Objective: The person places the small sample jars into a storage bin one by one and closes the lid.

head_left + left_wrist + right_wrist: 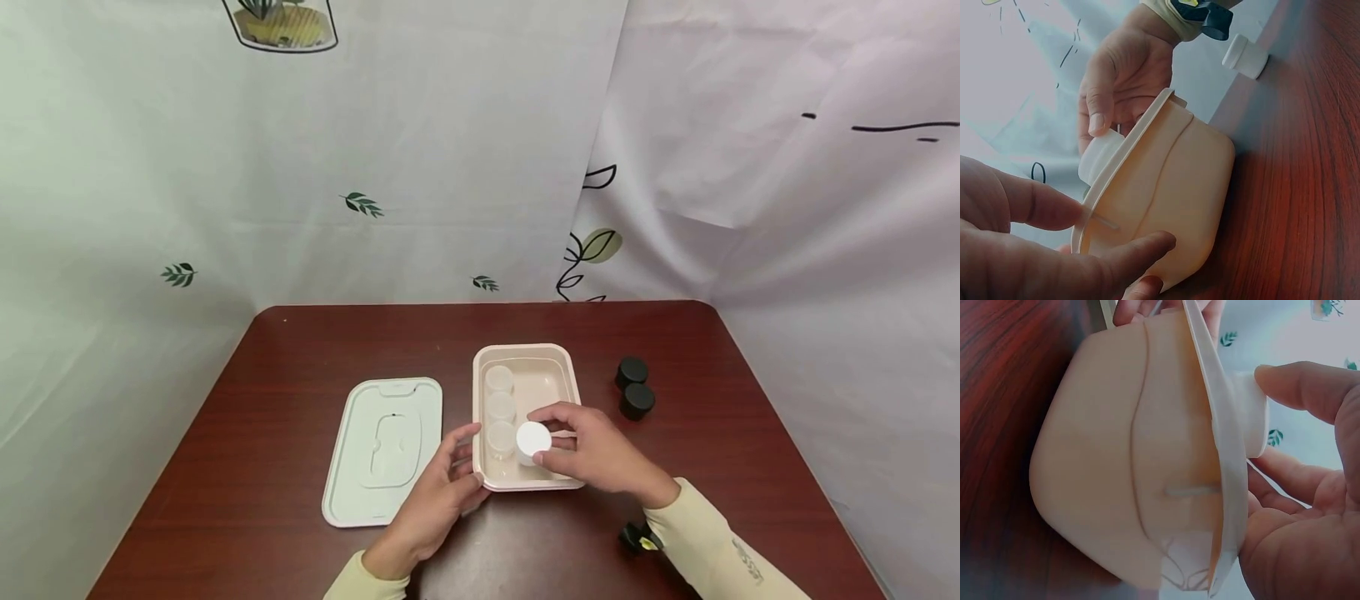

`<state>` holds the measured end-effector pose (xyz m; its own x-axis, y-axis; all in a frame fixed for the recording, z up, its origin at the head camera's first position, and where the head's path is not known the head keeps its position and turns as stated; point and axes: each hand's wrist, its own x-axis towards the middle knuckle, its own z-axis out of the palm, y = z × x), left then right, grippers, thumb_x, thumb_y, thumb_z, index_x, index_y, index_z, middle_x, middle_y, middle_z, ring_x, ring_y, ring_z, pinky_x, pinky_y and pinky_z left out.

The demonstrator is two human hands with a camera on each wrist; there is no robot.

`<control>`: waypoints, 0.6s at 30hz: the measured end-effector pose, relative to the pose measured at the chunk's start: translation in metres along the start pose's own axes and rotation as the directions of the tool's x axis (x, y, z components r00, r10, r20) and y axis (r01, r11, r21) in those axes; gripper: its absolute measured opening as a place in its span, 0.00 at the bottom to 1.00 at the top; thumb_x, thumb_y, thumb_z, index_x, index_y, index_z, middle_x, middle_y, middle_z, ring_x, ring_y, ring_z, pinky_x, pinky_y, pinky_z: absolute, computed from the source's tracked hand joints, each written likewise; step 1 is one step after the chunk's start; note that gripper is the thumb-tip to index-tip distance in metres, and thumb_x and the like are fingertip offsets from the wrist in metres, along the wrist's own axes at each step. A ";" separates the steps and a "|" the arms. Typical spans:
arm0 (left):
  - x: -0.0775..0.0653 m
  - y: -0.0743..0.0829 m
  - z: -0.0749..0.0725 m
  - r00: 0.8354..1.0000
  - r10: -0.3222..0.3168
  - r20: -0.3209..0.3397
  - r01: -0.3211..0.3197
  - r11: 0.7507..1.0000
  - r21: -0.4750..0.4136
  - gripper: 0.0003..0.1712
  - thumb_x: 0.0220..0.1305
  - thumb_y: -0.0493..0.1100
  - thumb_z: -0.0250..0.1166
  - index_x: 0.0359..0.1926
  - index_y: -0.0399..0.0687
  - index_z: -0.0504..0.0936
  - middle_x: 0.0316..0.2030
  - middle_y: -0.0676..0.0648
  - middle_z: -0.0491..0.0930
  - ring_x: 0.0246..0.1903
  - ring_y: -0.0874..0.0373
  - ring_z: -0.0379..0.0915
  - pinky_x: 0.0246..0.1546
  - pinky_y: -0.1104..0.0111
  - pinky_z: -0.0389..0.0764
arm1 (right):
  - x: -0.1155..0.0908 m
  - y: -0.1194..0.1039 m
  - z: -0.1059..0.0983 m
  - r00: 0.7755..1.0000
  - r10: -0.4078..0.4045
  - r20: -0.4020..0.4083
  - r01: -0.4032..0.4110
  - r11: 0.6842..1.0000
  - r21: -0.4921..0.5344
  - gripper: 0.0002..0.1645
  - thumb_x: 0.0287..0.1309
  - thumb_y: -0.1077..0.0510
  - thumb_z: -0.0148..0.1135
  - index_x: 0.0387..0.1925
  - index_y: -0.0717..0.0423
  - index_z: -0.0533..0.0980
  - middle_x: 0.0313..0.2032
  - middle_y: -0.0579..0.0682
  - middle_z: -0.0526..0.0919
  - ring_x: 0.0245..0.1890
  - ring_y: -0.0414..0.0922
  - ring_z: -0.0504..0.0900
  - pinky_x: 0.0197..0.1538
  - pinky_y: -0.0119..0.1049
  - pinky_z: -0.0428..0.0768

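Observation:
A pale plastic container (pixel 558 482) stands on the table between the hands. My left hand (pixel 438 492) holds its near left corner, with thumb and fingertips at the rim and wall. My right hand (pixel 603 454) pinches a small white-capped jar (pixel 533 438) between thumb and fingers, over the near part of the container. In the right wrist view this jar (pixel 1254 415) shows above the rim, its lower end hidden by the container wall. Three translucent whitish jars, such as the middle jar (pixel 501 407), line the container's left side.
A flat pale lid (pixel 347 454) lies on the table left of the container. To the right stand two black round pieces, one farther back (pixel 632 372) and one nearer (pixel 637 401). The dark red wooden table (pixel 300 358) meets printed cloth hangings behind and at the sides.

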<state>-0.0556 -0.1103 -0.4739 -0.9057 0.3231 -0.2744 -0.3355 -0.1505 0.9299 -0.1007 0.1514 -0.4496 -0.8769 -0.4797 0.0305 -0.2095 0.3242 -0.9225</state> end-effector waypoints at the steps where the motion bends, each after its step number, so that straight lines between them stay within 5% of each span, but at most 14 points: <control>1: 0.000 0.000 0.000 1.000 0.000 0.001 0.000 1.000 -0.001 0.42 0.70 0.27 0.53 0.81 0.48 0.55 0.71 0.31 0.57 0.62 0.49 0.73 0.55 0.60 0.83 | 0.001 -0.001 0.001 1.000 -0.004 0.007 0.004 1.000 -0.003 0.25 0.59 0.62 0.76 0.58 0.59 0.81 0.56 0.56 0.84 0.55 0.47 0.88 0.56 0.37 0.86; 18: -0.004 0.001 0.001 1.000 0.004 0.003 -0.004 1.000 -0.008 0.42 0.68 0.27 0.54 0.81 0.46 0.54 0.71 0.30 0.58 0.61 0.48 0.74 0.55 0.60 0.83 | 0.009 -0.007 0.013 0.989 -0.002 0.146 0.026 0.986 -0.165 0.23 0.57 0.59 0.78 0.54 0.58 0.81 0.50 0.49 0.85 0.50 0.42 0.86 0.53 0.37 0.87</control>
<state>-0.0524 -0.1109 -0.4721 -0.9064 0.3252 -0.2696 -0.3336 -0.1592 0.9292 -0.1019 0.1342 -0.4480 -0.8038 -0.5945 -0.0244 -0.3007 0.4413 -0.8455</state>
